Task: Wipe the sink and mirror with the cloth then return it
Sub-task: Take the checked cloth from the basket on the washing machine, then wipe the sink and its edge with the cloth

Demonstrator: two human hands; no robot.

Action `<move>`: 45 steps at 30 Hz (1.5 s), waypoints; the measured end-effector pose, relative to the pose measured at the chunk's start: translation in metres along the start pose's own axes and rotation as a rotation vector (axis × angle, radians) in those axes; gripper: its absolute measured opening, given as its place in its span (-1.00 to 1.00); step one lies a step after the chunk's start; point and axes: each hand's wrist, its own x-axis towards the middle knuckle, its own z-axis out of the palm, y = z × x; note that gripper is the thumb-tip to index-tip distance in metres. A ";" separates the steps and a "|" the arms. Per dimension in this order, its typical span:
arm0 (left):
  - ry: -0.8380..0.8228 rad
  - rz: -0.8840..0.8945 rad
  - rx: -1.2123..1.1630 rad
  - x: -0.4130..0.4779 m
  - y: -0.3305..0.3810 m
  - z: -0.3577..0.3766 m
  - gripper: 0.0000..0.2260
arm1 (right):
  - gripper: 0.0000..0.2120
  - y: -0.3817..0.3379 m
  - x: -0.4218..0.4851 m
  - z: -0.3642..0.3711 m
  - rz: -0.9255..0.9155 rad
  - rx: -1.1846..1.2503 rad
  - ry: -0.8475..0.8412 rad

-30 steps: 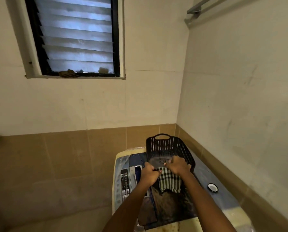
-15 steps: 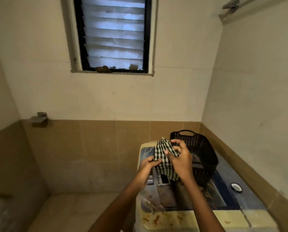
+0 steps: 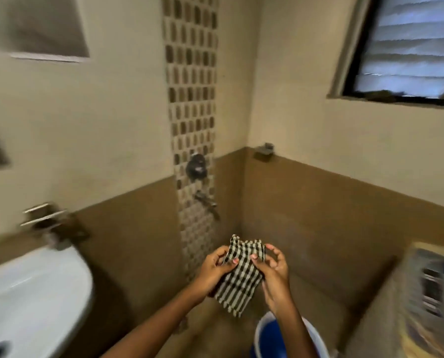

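Both hands hold the cloth (image 3: 242,276) in the air at mid-frame: the left hand (image 3: 213,271) pinches its left edge between thumb and fingers, and the right hand (image 3: 272,273) grips its right edge with fingers partly curled. The cloth is thin, limp, checked dark and pale, folded, its lower corner hanging free. I judge this the carrying step, before any wiping. The next move calls for bringing it left to the sink (image 3: 32,298), a smooth, glossy white basin with a rounded rim, well apart from the hands. The mirror (image 3: 38,25) is likely the blurred pane high on the left wall.
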 end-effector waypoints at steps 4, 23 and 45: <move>0.191 -0.116 -0.073 -0.073 -0.030 -0.112 -0.68 | -0.33 0.063 -0.035 0.102 0.117 -0.152 -0.258; 0.539 -0.373 0.126 -0.196 -0.116 -0.315 -0.55 | -0.81 0.261 -0.132 0.279 -0.025 -0.839 -0.393; 0.779 -0.350 0.117 -0.165 -0.145 -0.400 -0.57 | -0.49 0.295 -0.056 0.394 0.047 -1.419 -0.690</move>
